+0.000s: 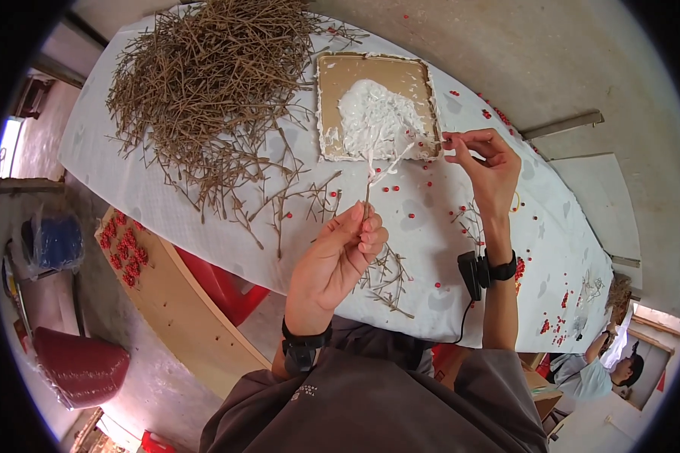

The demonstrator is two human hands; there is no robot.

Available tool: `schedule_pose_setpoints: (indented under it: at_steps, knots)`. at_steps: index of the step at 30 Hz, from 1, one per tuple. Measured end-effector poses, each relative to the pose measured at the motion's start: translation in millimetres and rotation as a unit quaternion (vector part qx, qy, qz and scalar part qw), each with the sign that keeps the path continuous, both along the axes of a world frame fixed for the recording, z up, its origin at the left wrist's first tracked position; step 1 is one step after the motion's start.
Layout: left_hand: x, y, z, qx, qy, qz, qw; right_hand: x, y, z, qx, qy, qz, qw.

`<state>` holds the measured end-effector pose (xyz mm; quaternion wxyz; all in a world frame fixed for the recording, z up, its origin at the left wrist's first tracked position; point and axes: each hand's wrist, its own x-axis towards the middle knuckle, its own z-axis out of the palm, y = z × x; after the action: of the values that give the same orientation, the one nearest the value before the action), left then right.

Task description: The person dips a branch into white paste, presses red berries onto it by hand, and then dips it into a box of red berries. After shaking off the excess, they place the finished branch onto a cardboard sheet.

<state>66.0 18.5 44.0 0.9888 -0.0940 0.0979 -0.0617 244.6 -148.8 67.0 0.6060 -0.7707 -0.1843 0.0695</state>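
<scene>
My left hand (340,253) is closed around the lower stem of a thin brown twig (367,195), held upright above the table. White paste coats the twig's forked upper tips, which reach the near edge of a shallow cardboard tray (378,68). A thick heap of white paste (378,113) lies in that tray. My right hand (487,162) is at the tray's right edge, thumb and forefinger pinched together. Something small and dark seems to be between those fingertips, too small to name. Small red beads (412,216) lie scattered between and around my hands.
A big pile of bare twigs (211,75) covers the far left of the white-covered table (431,302), with loose twigs in front. Bunches of red beads (128,253) lie on a board at left. A red stool (223,287) stands below. Another person (597,370) is at far right.
</scene>
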Motion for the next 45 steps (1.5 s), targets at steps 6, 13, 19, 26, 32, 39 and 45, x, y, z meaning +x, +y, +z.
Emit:
schedule_pose_setpoints:
  at_steps: [6,13,19,26,32,39,45]
  knots:
    - [4,-3,-5,-0.038,0.000,-0.013,0.999,-6,3,5,-0.003,-0.032,-0.017,0.999]
    - [-2,-11,-2,-0.015,-0.040,-0.039,0.998,-6,-2,-8,-0.100,-0.018,-0.033,0.994]
    - [-7,-20,6,0.136,-0.046,-0.024,0.989,-7,-4,-6,-0.044,-0.034,-0.036,0.998]
    - [-8,-21,2,0.256,0.003,0.020,0.966,-30,-11,24,0.004,-0.109,-0.064,0.992]
    - [0,-19,0,0.378,0.013,0.094,0.921,-79,-9,67,0.062,-0.223,-0.051,0.971]
    - [-1,-19,2,0.436,0.028,0.095,0.894,-84,0,64,0.093,-0.161,0.024,0.982]
    - [-2,-20,1,0.446,0.013,0.102,0.889,-91,-2,66,0.094,-0.096,0.027,0.991]
